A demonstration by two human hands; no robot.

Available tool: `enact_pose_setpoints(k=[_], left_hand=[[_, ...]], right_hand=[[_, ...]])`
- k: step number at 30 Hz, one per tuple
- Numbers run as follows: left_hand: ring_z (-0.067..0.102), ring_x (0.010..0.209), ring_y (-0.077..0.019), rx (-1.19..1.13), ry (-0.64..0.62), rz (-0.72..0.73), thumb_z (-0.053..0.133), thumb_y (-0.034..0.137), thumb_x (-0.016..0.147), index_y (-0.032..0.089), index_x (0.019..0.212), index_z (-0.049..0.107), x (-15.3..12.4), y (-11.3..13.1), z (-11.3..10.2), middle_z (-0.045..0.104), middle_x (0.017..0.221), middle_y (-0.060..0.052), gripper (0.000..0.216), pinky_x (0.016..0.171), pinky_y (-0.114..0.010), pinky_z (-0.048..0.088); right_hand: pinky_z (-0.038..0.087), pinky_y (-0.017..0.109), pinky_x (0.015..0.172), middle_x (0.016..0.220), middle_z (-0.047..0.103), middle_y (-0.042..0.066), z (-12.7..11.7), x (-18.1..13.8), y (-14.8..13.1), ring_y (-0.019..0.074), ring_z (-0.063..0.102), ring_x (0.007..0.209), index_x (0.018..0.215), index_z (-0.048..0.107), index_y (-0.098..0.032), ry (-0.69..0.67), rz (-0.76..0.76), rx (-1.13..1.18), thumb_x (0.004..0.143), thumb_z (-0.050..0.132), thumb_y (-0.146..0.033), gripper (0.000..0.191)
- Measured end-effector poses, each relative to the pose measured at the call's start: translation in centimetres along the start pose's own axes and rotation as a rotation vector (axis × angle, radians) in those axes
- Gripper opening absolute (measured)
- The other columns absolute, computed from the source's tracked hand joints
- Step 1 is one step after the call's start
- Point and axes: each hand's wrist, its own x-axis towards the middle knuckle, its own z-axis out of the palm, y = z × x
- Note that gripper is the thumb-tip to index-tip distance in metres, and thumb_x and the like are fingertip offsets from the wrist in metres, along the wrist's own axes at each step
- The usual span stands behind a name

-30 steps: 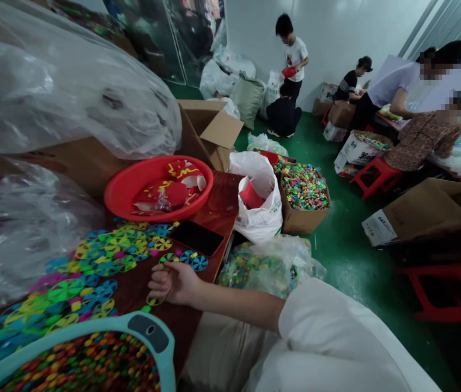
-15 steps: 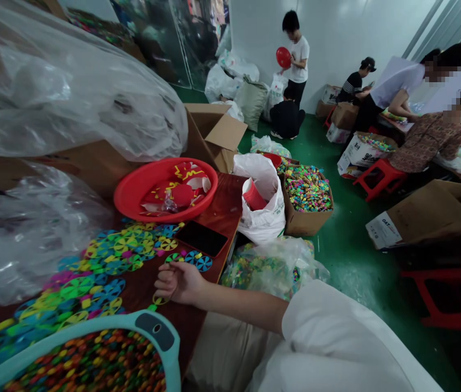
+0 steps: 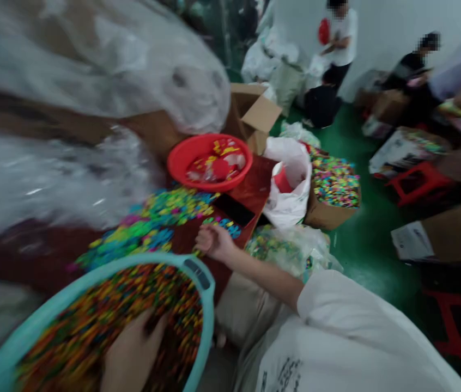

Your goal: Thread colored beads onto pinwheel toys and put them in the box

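My right hand (image 3: 215,241) rests on the dark red table (image 3: 255,188) with its fingers curled in, beside a spread of flat coloured plastic wheels (image 3: 152,226); what it holds is blurred. My left hand (image 3: 132,354) lies inside a teal basin (image 3: 198,326) full of small multicoloured pieces (image 3: 103,316), its fingers smeared by motion. A black phone (image 3: 234,209) lies just beyond my right hand. The whole picture is blurred.
A red bowl (image 3: 181,158) of red and yellow scraps sits at the table's far end. Large clear plastic bags (image 3: 71,109) pile on the left. A white bag (image 3: 291,190), a box of coloured pieces (image 3: 332,190) and red stools (image 3: 414,179) stand on the green floor. Other people work at the back right.
The view has swung down and left, so the teal basin fills the foreground. My left hand has come into view inside the basin. My right hand stays on the table edge.
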Motion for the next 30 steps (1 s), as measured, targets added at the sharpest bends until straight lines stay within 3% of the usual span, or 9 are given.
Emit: enact_pose_setpoints(k=[3,6,11,15,18,21,24,28,30], left_hand=[[0.072,0.103,-0.0279,0.068,-0.008,-0.067,0.048,0.031,0.100,0.017,0.099,0.067,-1.6,0.6,1.0,0.070,0.114,-0.014,0.024,0.096,-0.042,0.060],[0.073,0.099,-0.0226,0.228,-0.002,-0.128,0.042,0.027,0.107,0.019,0.116,0.066,-1.9,1.1,1.3,0.058,0.144,-0.015,0.028,0.079,-0.033,0.061],[0.064,0.126,-0.0302,0.378,-0.108,0.207,0.038,0.011,0.105,0.013,0.115,0.070,-1.2,1.0,1.2,0.052,0.153,-0.020,0.034,0.084,-0.036,0.062],[0.061,0.127,-0.0309,0.298,-0.167,0.429,0.043,0.011,0.103,0.012,0.108,0.072,-1.1,0.0,1.0,0.052,0.152,-0.019,0.030,0.095,-0.040,0.061],[0.065,0.117,-0.0248,0.156,-0.215,0.484,0.041,0.003,0.098,0.015,0.109,0.073,-1.7,-0.9,1.1,0.051,0.150,-0.015,0.036,0.101,-0.039,0.057],[0.068,0.104,-0.0208,0.006,-0.262,0.420,0.039,-0.003,0.090,0.017,0.111,0.074,-2.6,-1.3,1.7,0.053,0.147,-0.012,0.045,0.100,-0.038,0.057],[0.068,0.107,-0.0214,-0.155,-0.258,0.287,0.039,-0.003,0.086,0.018,0.118,0.072,-3.5,-1.2,2.3,0.061,0.137,-0.011,0.050,0.101,-0.037,0.056],[0.067,0.110,-0.0230,-0.243,-0.170,0.005,0.042,0.007,0.095,0.014,0.117,0.069,-3.9,-0.7,2.8,0.071,0.118,-0.012,0.035,0.106,-0.039,0.054],[0.068,0.104,-0.0252,-0.221,-0.142,-0.090,0.044,0.019,0.102,0.011,0.104,0.069,-3.9,-0.4,2.5,0.071,0.106,-0.014,0.027,0.102,-0.042,0.056]], right_hand=[[0.022,0.018,0.043,0.055,0.023,-0.008,-0.8,-0.8,0.9,0.0123,0.016,0.049,0.072,0.046,-0.022,0.019,0.019,0.058,0.099,0.041,-0.018,0.028],[0.026,0.017,0.044,0.058,0.022,-0.009,-2.4,0.2,2.0,0.0122,0.019,0.049,0.078,0.048,-0.023,-0.003,0.025,0.073,0.102,0.041,-0.024,0.025],[0.030,0.017,0.045,0.060,0.023,-0.008,-3.5,0.4,2.5,0.0113,0.024,0.048,0.079,0.050,-0.023,-0.051,-0.051,-0.076,0.099,0.049,-0.028,0.020],[0.029,0.019,0.045,0.060,0.025,-0.008,-3.5,-0.6,2.1,0.0114,0.024,0.048,0.081,0.053,-0.024,-0.062,-0.141,-0.290,0.096,0.054,-0.037,0.020],[0.031,0.022,0.046,0.059,0.030,-0.007,-3.2,-0.3,1.2,0.0125,0.027,0.048,0.085,0.056,-0.025,-0.061,-0.193,-0.548,0.095,0.051,-0.046,0.024],[0.036,0.026,0.049,0.060,0.037,-0.006,-2.5,1.7,-0.1,0.0148,0.033,0.049,0.086,0.056,-0.026,-0.028,-0.250,-0.935,0.099,0.039,-0.052,0.033],[0.051,0.033,0.068,0.068,0.054,0.001,-1.4,4.7,-0.9,0.0201,0.054,0.065,0.082,0.056,-0.025,0.005,-0.284,-1.312,0.098,0.046,-0.047,0.029],[0.048,0.050,0.104,0.108,0.069,0.016,-0.2,7.8,-0.8,0.0326,0.063,0.110,0.093,0.061,-0.020,0.041,-0.332,-1.665,0.088,0.060,-0.024,0.005],[0.045,0.054,0.109,0.124,0.066,0.021,0.1,8.6,-0.5,0.0353,0.061,0.119,0.103,0.063,-0.018,0.036,-0.341,-1.782,0.086,0.061,-0.018,0.018]])
